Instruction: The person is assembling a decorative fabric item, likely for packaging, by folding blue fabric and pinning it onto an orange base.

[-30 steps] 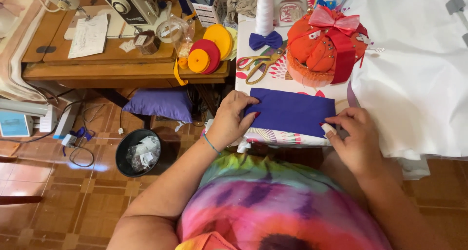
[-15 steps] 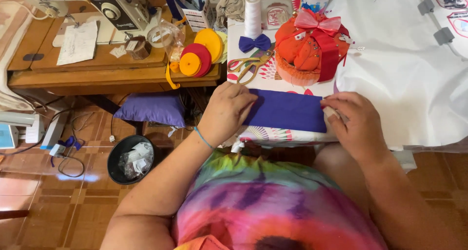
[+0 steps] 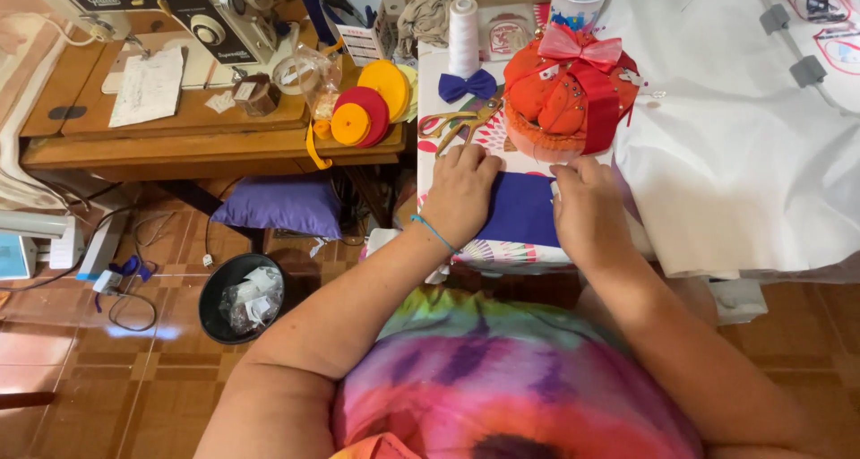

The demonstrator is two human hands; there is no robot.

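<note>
Both hands lie flat on the blue cloth (image 3: 521,210), which rests on the table (image 3: 502,251) near its front edge. Left hand (image 3: 461,193) covers the cloth's left end, right hand (image 3: 587,206) its right end; fingers together, pressing down, gripping nothing. Scissors (image 3: 459,123) lie just behind.

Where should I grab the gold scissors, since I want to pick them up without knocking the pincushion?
Take the gold scissors by the loop handles at their left end, coming from the left, just above the left hand. They lie flat on the patterned table cover with the blades pointing right, toward the orange pincushion, so that end is crowded; the handle end is freer.
</note>
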